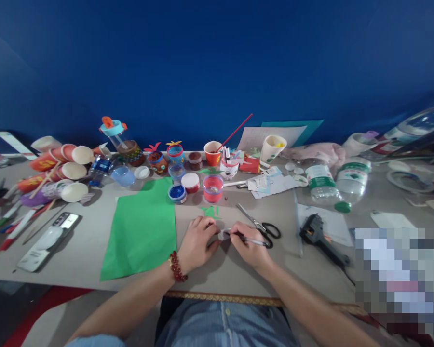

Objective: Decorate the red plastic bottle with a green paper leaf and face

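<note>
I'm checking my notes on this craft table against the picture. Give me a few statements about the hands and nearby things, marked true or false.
1. The right hand holds a pen. True.
2. The left hand holds the scissors. False: they lie on the table, right of the hands.
3. A green paper sheet lies left of the left hand. True.
4. The left wrist is bare. False: it wears a red bead bracelet.
5. The glue gun lies right of the scissors. True.
</note>
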Demonstrator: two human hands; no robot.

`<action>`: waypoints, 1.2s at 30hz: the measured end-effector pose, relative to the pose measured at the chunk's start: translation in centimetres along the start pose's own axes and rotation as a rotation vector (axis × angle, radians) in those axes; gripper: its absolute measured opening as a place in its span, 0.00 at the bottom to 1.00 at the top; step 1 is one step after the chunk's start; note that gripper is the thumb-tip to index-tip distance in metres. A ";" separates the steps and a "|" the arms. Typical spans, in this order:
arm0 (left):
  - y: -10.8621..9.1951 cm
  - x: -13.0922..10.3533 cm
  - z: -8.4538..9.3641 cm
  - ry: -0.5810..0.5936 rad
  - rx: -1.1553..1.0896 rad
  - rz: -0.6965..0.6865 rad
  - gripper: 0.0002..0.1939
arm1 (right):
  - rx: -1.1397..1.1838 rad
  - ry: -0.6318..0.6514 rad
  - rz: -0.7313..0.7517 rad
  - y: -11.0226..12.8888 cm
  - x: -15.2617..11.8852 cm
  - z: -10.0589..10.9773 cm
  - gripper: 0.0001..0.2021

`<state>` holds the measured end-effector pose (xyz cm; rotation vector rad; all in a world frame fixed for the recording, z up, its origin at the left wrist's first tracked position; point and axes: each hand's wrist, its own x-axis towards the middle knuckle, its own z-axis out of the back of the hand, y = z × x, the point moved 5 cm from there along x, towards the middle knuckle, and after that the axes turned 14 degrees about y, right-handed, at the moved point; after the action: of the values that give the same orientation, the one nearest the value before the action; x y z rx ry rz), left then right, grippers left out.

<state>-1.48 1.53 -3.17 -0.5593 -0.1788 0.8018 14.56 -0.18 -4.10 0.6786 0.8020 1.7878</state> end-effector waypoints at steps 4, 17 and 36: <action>0.1 0.0 0.0 -0.003 0.002 0.003 0.08 | 0.004 -0.005 -0.002 0.1 0.0 0.0 0.07; 0.1 0.0 0.0 0.001 0.012 -0.002 0.08 | 0.000 -0.013 -0.002 0.1 -0.1 0.1 0.08; 0.0 0.0 0.1 0.006 0.010 0.011 0.07 | 0.022 -0.002 0.022 0.7 -0.1 0.2 0.09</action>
<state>-1.50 1.55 -3.13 -0.5536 -0.1663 0.8108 14.37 -0.46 -3.39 0.7062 0.8164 1.8003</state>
